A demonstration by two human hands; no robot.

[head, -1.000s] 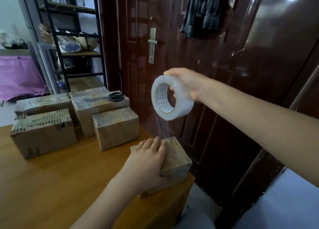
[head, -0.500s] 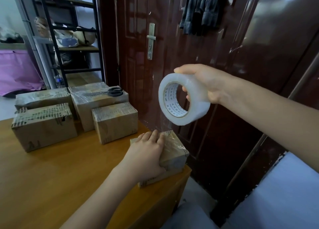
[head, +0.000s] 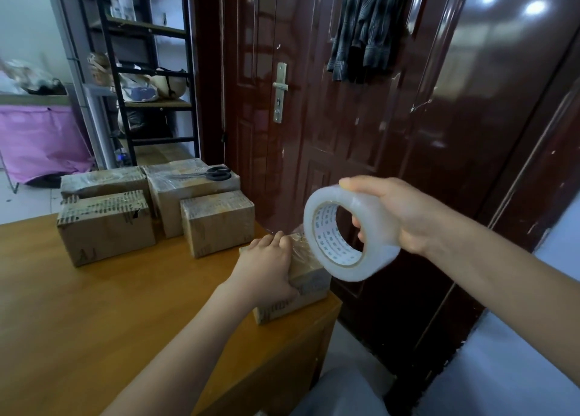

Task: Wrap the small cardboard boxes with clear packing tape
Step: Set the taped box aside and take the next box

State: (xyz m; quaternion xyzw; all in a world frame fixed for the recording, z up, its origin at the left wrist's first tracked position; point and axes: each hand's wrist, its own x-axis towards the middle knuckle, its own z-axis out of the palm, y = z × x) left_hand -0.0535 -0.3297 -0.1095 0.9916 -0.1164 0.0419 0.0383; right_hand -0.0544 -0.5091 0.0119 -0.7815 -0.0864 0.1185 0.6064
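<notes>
A small cardboard box [head: 306,285] sits at the right front corner of the wooden table [head: 94,315]. My left hand [head: 266,268] lies flat on top of the box and presses it down. My right hand [head: 398,214] grips a roll of clear packing tape [head: 348,232] just right of the box, thumb on top and fingers through the core. A short strip of tape runs from the roll to the box's far top edge. The roll hides the right part of the box.
Several taped cardboard boxes [head: 216,221] stand at the table's back. Black-handled scissors [head: 216,174] lie on the tallest one. A dark red door [head: 329,117] is close on the right. A black shelf rack [head: 144,70] stands behind the table.
My right hand has brought the tape roll down and to the right, from well above the box to just beside it. My left hand stays on the box.
</notes>
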